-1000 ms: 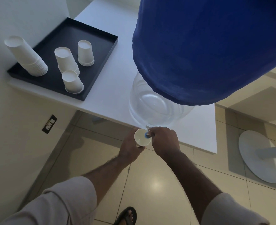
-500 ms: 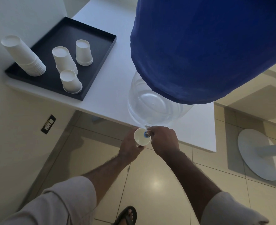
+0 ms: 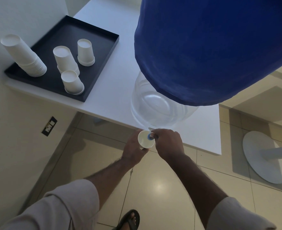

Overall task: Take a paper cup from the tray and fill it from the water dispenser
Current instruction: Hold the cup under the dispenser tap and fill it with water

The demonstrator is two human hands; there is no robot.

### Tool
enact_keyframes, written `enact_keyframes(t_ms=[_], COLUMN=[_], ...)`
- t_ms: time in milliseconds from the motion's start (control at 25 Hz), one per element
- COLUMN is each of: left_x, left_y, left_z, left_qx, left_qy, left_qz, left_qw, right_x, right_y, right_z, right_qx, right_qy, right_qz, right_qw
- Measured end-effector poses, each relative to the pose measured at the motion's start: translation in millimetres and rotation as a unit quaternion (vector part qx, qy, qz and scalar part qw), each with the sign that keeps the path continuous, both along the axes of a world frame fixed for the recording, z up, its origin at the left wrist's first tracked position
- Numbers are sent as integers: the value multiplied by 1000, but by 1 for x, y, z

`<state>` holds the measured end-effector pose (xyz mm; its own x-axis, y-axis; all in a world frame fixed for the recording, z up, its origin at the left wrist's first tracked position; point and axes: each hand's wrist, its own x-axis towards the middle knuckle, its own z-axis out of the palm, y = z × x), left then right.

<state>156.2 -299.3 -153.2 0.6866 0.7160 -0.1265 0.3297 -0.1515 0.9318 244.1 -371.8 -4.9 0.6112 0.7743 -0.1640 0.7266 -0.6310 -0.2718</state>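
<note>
My left hand (image 3: 133, 150) holds a white paper cup (image 3: 144, 141) upright, just off the front edge of the white table (image 3: 113, 90). The cup's mouth sits under the small blue tap (image 3: 149, 136) of the water dispenser (image 3: 158, 107), a clear jar draped in a blue cloth cover (image 3: 211, 47). My right hand (image 3: 167, 143) pinches the tap from the right. I cannot make out water inside the cup. At the table's left end lies the black tray (image 3: 103, 53) with upside-down paper cups: a tall stack (image 3: 23, 58) and three short stacks.
A wall with a black socket plate (image 3: 49, 126) rises on the left. Beige floor tiles spread below the table. A round white stand base (image 3: 266, 156) sits on the floor at right. My sandalled foot (image 3: 128, 219) shows at the bottom.
Almost nothing has shifted: both hands keep their place at the tap with the cup beneath it. The view has drifted very slightly.
</note>
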Motion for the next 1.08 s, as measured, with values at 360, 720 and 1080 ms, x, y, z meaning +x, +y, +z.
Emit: enact_keyframes(t_ms=[360,720,1080], left_x=[1,1,-2], left_y=[-2,-2,1], left_z=[4,2,0], left_qx=[-8,-28,-41], left_qy=[-5,-42,-22], left_qz=[0,-10,-28], left_qw=[1000,999,999], right_x=[-5,-21,-4], right_y=[-7,-35,-24], right_z=[-14,-47,-71], right_qx=[31,154,210], right_qy=[-53,-34,349], right_qz=[16,-5,-349], right_qw=[998,987,844])
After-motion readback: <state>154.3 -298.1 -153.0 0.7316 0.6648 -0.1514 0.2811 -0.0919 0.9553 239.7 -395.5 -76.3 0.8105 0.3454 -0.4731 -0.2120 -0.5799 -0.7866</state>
